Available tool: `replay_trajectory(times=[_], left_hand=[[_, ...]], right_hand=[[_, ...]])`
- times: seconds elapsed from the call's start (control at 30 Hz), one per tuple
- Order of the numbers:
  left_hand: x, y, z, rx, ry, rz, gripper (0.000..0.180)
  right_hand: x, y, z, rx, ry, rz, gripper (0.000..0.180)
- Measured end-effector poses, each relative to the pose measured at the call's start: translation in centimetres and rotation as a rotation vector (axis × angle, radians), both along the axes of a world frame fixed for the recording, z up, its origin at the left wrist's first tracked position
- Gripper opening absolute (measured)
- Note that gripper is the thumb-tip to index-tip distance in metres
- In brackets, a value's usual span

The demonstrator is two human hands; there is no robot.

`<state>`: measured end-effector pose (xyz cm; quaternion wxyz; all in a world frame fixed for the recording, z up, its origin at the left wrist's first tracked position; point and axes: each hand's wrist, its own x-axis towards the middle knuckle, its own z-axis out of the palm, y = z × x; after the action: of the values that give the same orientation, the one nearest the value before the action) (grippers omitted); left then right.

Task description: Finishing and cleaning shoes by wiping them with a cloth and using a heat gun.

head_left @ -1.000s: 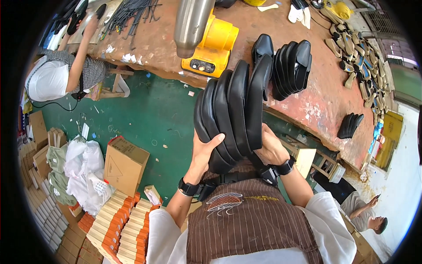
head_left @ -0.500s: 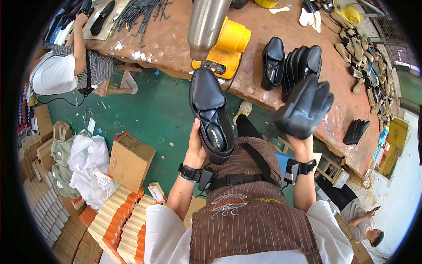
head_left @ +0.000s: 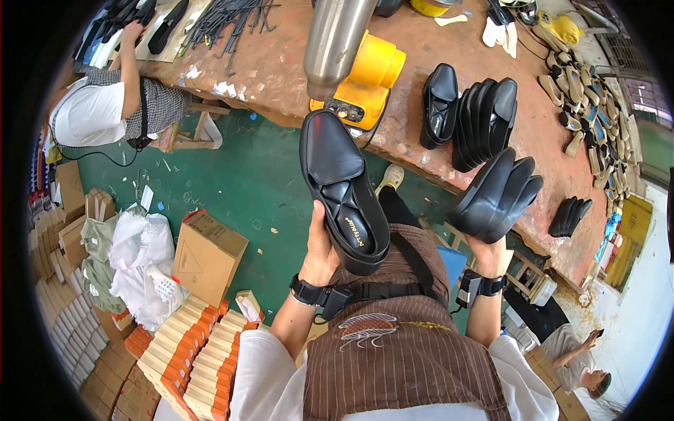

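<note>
My left hand [head_left: 322, 245] grips a black leather loafer [head_left: 335, 156] by its side, its toe under the metal nozzle of a yellow hot-air blower [head_left: 368, 67]. A reddish glow shows on the toe. With its fingers hidden beneath, my right hand [head_left: 488, 254] holds several black loafers [head_left: 497, 196] bunched together, just off the table's edge. Beyond them, a single black loafer [head_left: 440, 105] and a row of black loafers [head_left: 484, 119] stand on the table.
The worn brown table [head_left: 274, 84] runs across the far side. Beige shoes [head_left: 597, 119] are heaped at its right. On the left a person [head_left: 105, 105] sits by the table. Stacked shoe boxes [head_left: 189, 358], a carton [head_left: 209, 252] and white bags [head_left: 144, 259] stand on the green floor.
The loafer in my left hand has come slightly nearer to me, and a reddish glow now shows on its toe. My right hand's loafers have tilted and moved a little right and nearer.
</note>
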<state>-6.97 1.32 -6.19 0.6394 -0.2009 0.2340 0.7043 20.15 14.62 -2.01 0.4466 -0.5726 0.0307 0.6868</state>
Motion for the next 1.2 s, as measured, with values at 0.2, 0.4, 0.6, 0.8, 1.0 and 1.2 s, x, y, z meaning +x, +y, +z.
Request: replay_trajectory(times=[0.2,0.4,0.6,0.8,1.0,1.2], left_hand=[[-0.1,-0.1,-0.1,-0.028,0.098,0.009,0.072],[-1.6,1.4,-0.6,0.061,0.17,0.073,0.091],[-3.2,3.6,-0.7,0.112,0.114,0.167,0.09],[-3.6,4.5,-1.3,0.032,0.142,0.171,0.082],[-2.0,4.8,-0.5,0.065,0.077,0.047,0.069],[0.6,3.0,-0.3,-0.083,0.34,-0.252,0.078]], right_hand=[[1.5,0.0,-1.4,0.079,0.103,0.109,0.033],[1.2,-0.1,-0.9,0.055,0.032,0.049,0.035],[3.3,-0.6,-1.5,0.081,0.004,0.004,0.034],[3.2,-0.6,-1.3,0.11,-0.001,0.053,0.033],[1.2,-0.5,0.4,0.154,0.041,0.069,0.022],[-1.6,0.2,0.8,0.173,0.026,0.072,0.027]])
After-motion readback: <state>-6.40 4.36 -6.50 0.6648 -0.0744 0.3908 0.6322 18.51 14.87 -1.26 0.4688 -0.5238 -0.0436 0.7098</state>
